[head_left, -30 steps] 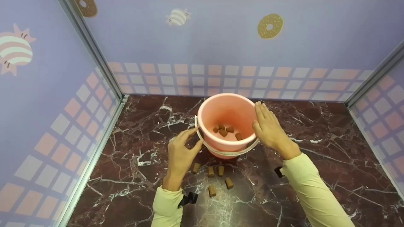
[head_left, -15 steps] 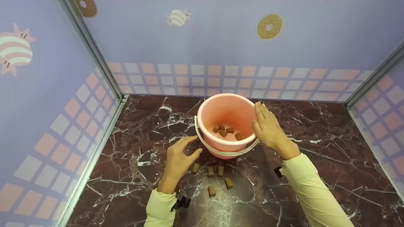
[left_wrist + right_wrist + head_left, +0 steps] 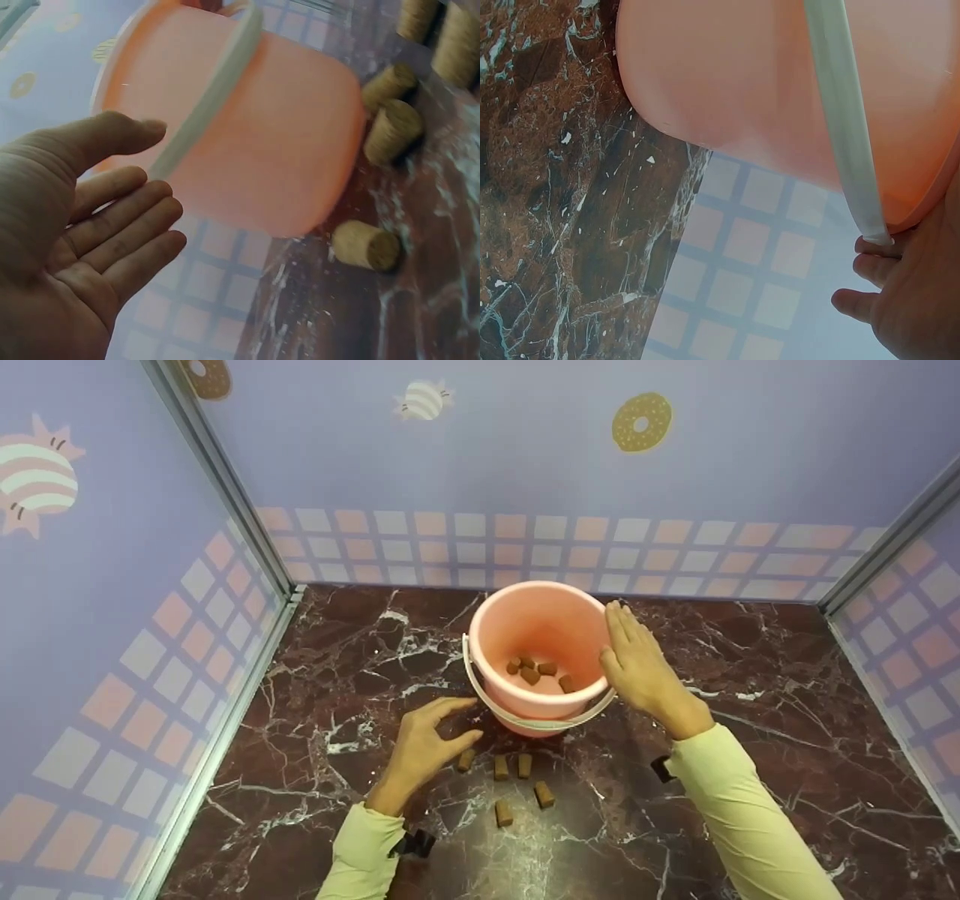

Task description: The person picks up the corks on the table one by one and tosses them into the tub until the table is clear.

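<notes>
A pink bucket (image 3: 544, 700) stands upright with its white handle (image 3: 525, 724) lowered over the front. Several brown corks lie on its floor, one being a cork (image 3: 530, 676) near the middle. Outside, several more corks lie before it, among them a cork (image 3: 466, 760) close to my left thumb. My left hand (image 3: 424, 742) holds nothing, fingers and thumb spread apart at the bucket's front left; the left wrist view shows its palm (image 3: 67, 292). My right hand (image 3: 643, 671) rests against the bucket's right rim with extended fingers, beside the handle's end in the right wrist view.
The dark red marbled tabletop (image 3: 360, 795) runs back to a patterned wall (image 3: 525, 457). A left side panel (image 3: 112, 607) and a right side panel (image 3: 926, 607) enclose it. The front corks include a cork (image 3: 503, 813) nearest me.
My left hand has left the bucket's left rim and handle and moved down toward me, near the leftmost cork. The right hand, bucket and corks have stayed in place.
</notes>
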